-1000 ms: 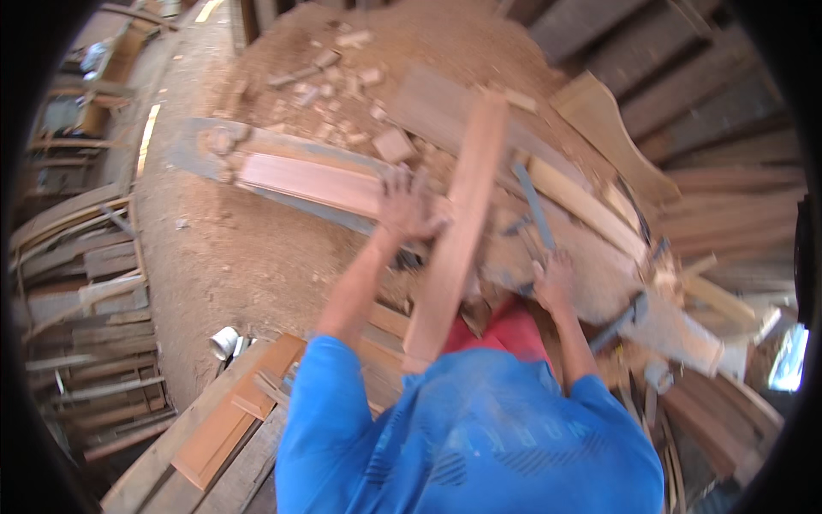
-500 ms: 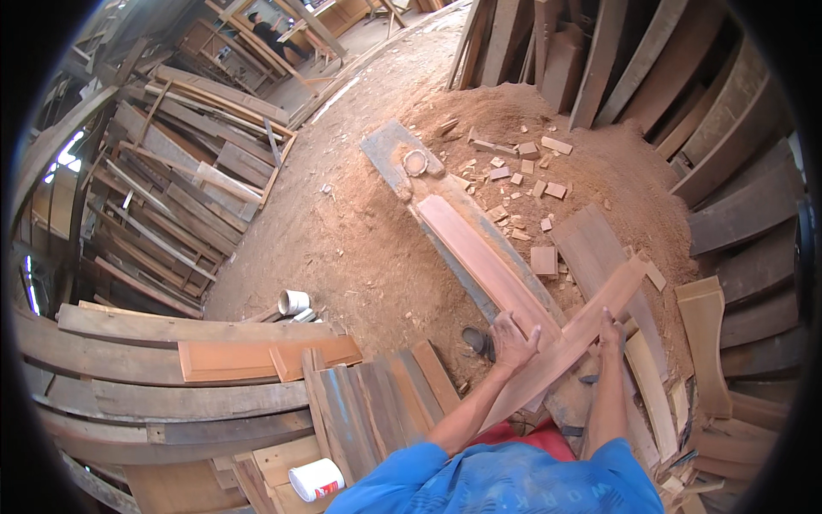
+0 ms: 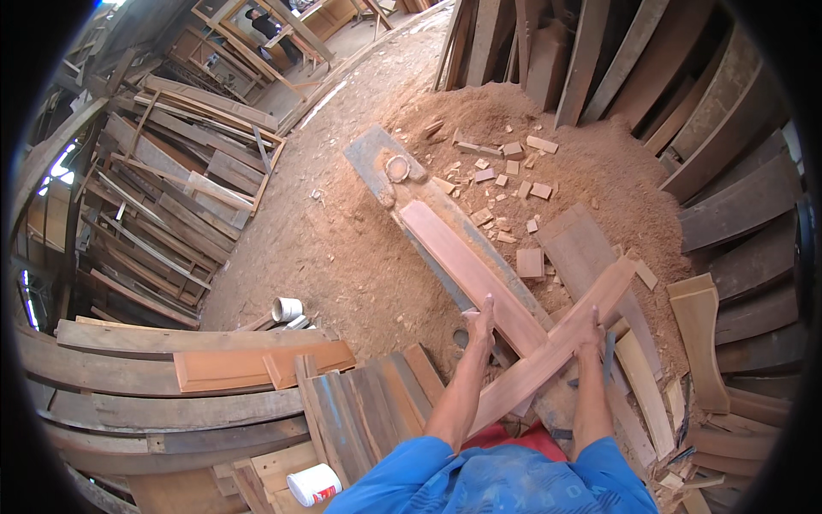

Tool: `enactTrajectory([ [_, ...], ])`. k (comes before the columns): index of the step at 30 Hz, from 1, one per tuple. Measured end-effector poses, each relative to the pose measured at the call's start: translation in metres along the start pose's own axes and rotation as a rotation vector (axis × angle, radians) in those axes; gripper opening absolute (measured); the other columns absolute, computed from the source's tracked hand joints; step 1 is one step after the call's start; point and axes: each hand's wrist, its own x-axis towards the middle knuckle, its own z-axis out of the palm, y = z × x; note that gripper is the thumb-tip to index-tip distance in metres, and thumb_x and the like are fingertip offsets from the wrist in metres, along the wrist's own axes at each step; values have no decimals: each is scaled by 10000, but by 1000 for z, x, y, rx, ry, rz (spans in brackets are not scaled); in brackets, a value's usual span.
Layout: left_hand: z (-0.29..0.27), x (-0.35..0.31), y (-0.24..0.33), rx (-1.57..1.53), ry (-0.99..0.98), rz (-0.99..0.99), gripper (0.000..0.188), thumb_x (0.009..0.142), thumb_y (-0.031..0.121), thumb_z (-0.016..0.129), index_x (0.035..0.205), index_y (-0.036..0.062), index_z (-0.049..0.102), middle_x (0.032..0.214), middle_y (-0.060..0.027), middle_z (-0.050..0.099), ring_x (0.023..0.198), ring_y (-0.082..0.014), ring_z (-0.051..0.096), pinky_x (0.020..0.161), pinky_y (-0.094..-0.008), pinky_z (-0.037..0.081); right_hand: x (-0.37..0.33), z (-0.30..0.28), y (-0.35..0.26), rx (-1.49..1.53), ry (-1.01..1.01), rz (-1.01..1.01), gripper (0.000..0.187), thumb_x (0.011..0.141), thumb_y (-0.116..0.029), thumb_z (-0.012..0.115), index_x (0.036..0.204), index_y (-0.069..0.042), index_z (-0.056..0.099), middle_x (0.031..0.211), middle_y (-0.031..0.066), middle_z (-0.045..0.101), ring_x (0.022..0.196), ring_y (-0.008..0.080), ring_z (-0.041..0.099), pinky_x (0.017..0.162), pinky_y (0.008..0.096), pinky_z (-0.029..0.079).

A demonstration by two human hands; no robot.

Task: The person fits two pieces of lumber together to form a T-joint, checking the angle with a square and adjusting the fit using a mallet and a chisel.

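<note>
A reddish-brown board [image 3: 548, 351] slants across in front of me, its upper right end raised toward the wood scraps. My right hand [image 3: 589, 337] grips its near edge, thumb on top. Under and beyond it a long pinkish plank [image 3: 462, 265] lies along a dusty timber bench [image 3: 368, 154]. At the plank's left edge is my left hand [image 3: 479, 324], thumb on the face and fingers along the side, partly hidden. A narrow blue-grey strip [image 3: 609, 358] shows just right of my right hand.
Sawdust [image 3: 591, 163] and small wood offcuts [image 3: 531, 261] lie beyond the bench. Stacked boards [image 3: 368, 411] and a white tub [image 3: 313, 485] are at lower left. Planks lean at right [image 3: 736, 214] and far left [image 3: 171, 188]. A person [image 3: 267, 26] stands far off.
My left hand has shifted from the top of the plank, near the crossing, to its left edge. My right hand still holds the board, and the view has moved slightly.
</note>
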Motion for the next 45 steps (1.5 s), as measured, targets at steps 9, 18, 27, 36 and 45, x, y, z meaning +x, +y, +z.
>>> enactTrajectory([
  [9, -15, 30, -31, -128, -58, 29, 604, 926, 376, 785, 1239, -116, 631, 1160, -154, 706, 1012, -204, 660, 896, -349, 538, -11, -5, 1, 71, -85, -38, 1037, 958, -710, 537, 1485, 168, 375, 1528, 313, 443, 1349, 384, 524, 1121, 422, 446],
  [18, -37, -34, 77, -188, -197, 167, 666, 991, 456, 693, 1266, -141, 587, 1168, -154, 686, 1040, -196, 645, 935, -334, 534, -114, -2, -67, 543, -278, -167, 799, 1039, -579, 519, 1518, 45, 383, 1444, 184, 546, 1229, 319, 606, 1012, 442, 547],
  [27, -80, -143, 211, -554, -413, 550, 815, 1032, 614, 489, 1586, 53, 279, 1500, -136, 474, 1389, -283, 470, 1160, -455, 391, -238, 7, -144, 836, -478, -544, 670, 1016, -591, 560, 1427, -67, 493, 1316, 78, 607, 1171, 224, 611, 1028, 399, 524],
  [36, -124, -238, 265, -987, -192, 868, 611, 1052, 589, 441, 1449, 127, 496, 1272, -113, 624, 1176, -231, 651, 1015, -438, 557, -331, -18, -179, 977, -664, -846, 618, 1016, -630, 504, 1384, -134, 521, 1246, 26, 614, 1169, 180, 589, 1057, 366, 474],
  [45, -169, -240, 280, -1224, -897, 1144, 677, 987, 627, 484, 1274, 40, 659, 1046, -163, 718, 1010, -279, 725, 913, -516, 564, -382, -29, -195, 988, -948, -1132, 732, 978, -687, 492, 1396, -87, 470, 1232, 95, 582, 1203, 232, 562, 1085, 440, 422],
])
